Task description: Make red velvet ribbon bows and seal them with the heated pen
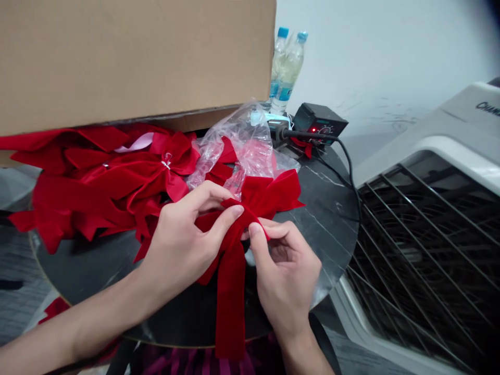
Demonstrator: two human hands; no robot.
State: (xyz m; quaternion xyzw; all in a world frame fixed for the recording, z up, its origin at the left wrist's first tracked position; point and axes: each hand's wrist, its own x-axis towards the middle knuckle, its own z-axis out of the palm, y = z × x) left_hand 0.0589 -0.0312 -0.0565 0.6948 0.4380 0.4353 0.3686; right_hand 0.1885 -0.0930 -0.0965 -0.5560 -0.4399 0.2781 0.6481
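Between my two hands is a red velvet ribbon bow (231,281), one long tail hanging down past the table's front edge. My left hand (191,224) pinches the ribbon near its middle, thumb on top. A short way to the right, my right hand (283,265) grips the same ribbon between thumb and forefinger. Behind the fingers, a red loop with a notched tail (273,194) spreads over the table; whether it belongs to the held bow I cannot tell. Several finished-looking red bows (128,177) lie heaped to the left, some with silvery ties.
A large cardboard box (133,57) stands at the back, a crinkled clear plastic bag (250,140) before it. Two bottles (289,67) and a black box with a red light and dial (321,125) sit behind the round dark table (332,208). A big grilled fan (422,260) stands right.
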